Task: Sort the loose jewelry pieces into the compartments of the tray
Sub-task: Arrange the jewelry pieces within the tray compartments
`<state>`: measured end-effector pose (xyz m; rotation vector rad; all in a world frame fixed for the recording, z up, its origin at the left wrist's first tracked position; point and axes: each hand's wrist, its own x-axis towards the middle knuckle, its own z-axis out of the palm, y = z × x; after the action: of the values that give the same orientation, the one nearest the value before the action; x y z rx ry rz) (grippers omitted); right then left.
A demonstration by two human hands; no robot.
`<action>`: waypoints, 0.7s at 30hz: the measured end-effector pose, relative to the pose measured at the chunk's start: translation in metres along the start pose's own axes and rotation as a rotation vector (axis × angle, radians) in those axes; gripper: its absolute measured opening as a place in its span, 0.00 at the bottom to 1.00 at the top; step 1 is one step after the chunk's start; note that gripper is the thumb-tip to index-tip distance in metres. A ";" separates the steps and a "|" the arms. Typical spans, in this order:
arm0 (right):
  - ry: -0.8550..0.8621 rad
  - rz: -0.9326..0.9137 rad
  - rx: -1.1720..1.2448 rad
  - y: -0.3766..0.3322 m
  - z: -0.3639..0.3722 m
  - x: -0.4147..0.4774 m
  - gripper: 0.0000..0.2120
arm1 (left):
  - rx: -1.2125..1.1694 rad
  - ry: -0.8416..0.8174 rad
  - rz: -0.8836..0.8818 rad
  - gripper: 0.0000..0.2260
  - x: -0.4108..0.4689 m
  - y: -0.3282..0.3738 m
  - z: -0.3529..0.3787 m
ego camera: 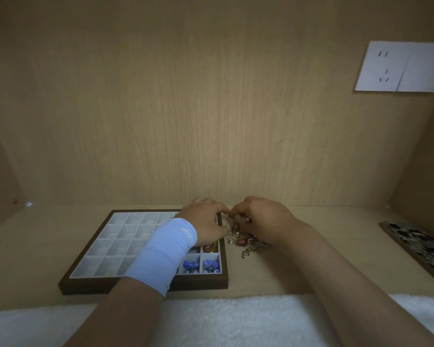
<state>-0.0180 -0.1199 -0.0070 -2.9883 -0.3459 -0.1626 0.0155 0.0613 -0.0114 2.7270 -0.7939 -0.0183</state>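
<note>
Just under the fingers (236,212) of my right hand (263,219) lies the pile of loose jewelry (246,242), on the table (336,259) beside the tray (145,284). My left hand (203,221) curls in to meet them tip to tip; whether either pinches a piece, I can't tell. It all looks light, slippery and tangle-prone, so I'd take hooks or loops. One tray; behind the left fingers, towards me, two blue pieces (191,266) and one gold piece (209,247); the pile's uncountable.
</note>
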 end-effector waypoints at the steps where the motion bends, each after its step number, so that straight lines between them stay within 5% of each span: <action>1: -0.010 -0.009 0.007 0.000 0.000 0.000 0.15 | -0.028 0.017 0.002 0.24 0.000 0.000 0.000; 9: 0.163 0.042 0.142 0.006 -0.012 0.000 0.08 | -0.423 0.104 0.010 0.09 0.000 0.002 -0.009; 21: 0.345 0.010 0.494 0.005 -0.037 -0.001 0.08 | -0.914 0.113 -0.040 0.06 -0.005 0.006 -0.028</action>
<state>-0.0210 -0.1302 0.0289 -2.4184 -0.2801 -0.5028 0.0110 0.0667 0.0166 1.8553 -0.5121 -0.1854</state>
